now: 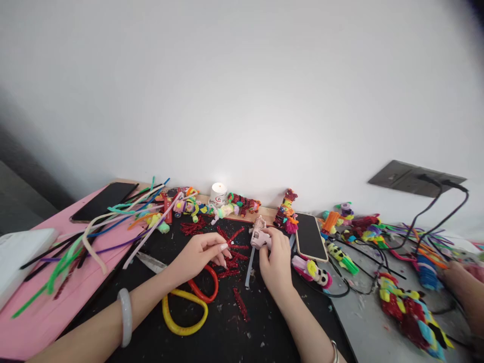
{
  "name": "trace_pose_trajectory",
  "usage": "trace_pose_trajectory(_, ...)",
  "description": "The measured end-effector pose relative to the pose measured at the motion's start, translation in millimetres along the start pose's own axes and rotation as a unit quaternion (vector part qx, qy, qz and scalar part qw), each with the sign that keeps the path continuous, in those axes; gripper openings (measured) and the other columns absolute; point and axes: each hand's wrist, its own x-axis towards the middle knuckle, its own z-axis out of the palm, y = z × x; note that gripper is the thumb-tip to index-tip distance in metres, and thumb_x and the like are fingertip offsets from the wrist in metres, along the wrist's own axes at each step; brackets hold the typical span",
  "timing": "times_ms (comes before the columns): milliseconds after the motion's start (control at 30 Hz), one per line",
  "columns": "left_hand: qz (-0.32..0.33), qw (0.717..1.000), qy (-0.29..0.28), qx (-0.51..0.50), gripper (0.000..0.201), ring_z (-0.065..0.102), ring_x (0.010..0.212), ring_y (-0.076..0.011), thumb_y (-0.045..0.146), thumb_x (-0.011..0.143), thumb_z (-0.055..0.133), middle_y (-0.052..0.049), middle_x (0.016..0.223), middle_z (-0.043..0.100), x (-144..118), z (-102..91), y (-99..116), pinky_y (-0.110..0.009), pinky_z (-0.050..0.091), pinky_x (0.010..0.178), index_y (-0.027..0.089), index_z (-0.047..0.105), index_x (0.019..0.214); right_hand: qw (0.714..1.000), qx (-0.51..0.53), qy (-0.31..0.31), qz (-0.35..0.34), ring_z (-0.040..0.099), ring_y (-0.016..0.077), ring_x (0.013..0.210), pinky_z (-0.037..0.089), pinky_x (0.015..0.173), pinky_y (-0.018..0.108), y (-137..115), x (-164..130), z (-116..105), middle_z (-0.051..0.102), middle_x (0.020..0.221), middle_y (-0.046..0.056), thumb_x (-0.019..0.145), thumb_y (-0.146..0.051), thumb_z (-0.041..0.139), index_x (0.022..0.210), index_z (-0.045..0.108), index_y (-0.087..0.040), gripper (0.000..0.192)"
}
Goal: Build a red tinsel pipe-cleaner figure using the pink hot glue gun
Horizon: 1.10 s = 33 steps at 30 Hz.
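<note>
beside one pair of scissors (185, 330) is one left hand (207, 252), hold unclear, right hand (276, 252) clasping one pink tool (259, 238).

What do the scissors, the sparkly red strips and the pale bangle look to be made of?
Scissors blade: probably metal, by its grey sheen. Scissors handles: likely plastic, smooth and evenly red and yellow. Red strips: apparently tinsel, perhaps thin metallic film, since their bristly surface glitters. Pale bangle: smooth and glossy; it could be stone, glass or plastic, but I can't tell which.
</note>
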Motion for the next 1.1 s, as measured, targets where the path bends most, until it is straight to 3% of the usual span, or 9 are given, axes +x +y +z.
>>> trace_pose_trajectory(133,0.022,0.996,0.073,0.041,0.018,0.065,0.063,-0.0144,0.027,0.086,0.049,-0.004,0.074,0.069,2,-4.1,-1,-0.026,0.054,0.066,0.014,0.06,0.08,0.981,-0.18,-0.035,0.059,0.047,0.0322,0.102,0.04,0.084,0.044,10,3,2,0.052,0.12,0.016,0.067,-0.007,0.045,0.115,0.052,-0.01,0.049)
trace_pose_trajectory(300,0.047,0.992,0.099,0.069,0.02,0.067,0.067,-0.0166,0.027,0.087,0.047,-0.006,0.078,0.07,2,-6.9,-10,-0.029,0.054,0.068,0.014,0.061,0.083,0.969,-0.225,-0.075,0.07,0.051,0.0326,0.094,0.043,0.08,0.044,18,4,1,0.06,0.105,0.015,0.069,-0.013,0.049,0.119,0.054,-0.009,0.05)
trace_pose_trajectory(467,0.053,0.989,0.111,0.086,0.021,0.067,0.067,-0.0167,0.028,0.087,0.047,-0.007,0.082,0.071,3,-7.3,-12,-0.029,0.055,0.068,0.014,0.062,0.085,0.988,-0.117,-0.071,0.072,0.054,0.0297,0.098,0.042,0.089,0.041,26,10,-4,0.064,0.105,0.014,0.068,-0.012,0.05,0.114,0.059,-0.009,0.046)
trace_pose_trajectory(633,0.055,0.986,0.128,0.092,0.021,0.068,0.068,-0.0169,0.027,0.086,0.047,-0.007,0.081,0.071,4,-7.7,-14,-0.028,0.055,0.068,0.014,0.063,0.086,0.991,0.061,-0.04,0.111,0.063,0.026,0.089,0.049,0.081,0.038,24,12,-8,0.069,0.097,0.01,0.073,-0.02,0.052,0.103,0.065,-0.014,0.033)
trace_pose_trajectory(733,0.052,0.985,0.14,0.089,0.021,0.068,0.069,-0.0174,0.028,0.086,0.047,-0.006,0.081,0.071,5,-8.3,-17,-0.028,0.056,0.068,0.014,0.063,0.085,0.969,0.191,-0.058,0.147,0.066,0.0266,0.087,0.052,0.081,0.039,21,9,-6,0.072,0.094,0.008,0.073,-0.028,0.059,0.097,0.068,-0.016,0.029)
trace_pose_trajectory(867,0.043,0.985,0.144,0.087,0.021,0.069,0.069,-0.0179,0.028,0.085,0.048,-0.005,0.082,0.072,5,-7.0,-18,-0.028,0.056,0.068,0.014,0.064,0.086,0.924,0.331,-0.129,0.142,0.066,0.0279,0.096,0.05,0.088,0.042,14,3,-1,0.071,0.103,0.009,0.07,-0.027,0.067,0.1,0.069,-0.016,0.032)
trace_pose_trajectory(1100,0.043,0.984,0.141,0.104,0.021,0.07,0.069,-0.0192,0.028,0.085,0.047,-0.004,0.074,0.072,5,-3.7,-17,-0.029,0.056,0.067,0.015,0.064,0.084,0.892,0.382,-0.2,0.133,0.062,0.0252,0.106,0.045,0.097,0.041,2,0,-2,0.067,0.114,0.006,0.075,-0.021,0.064,0.11,0.065,-0.021,0.034)
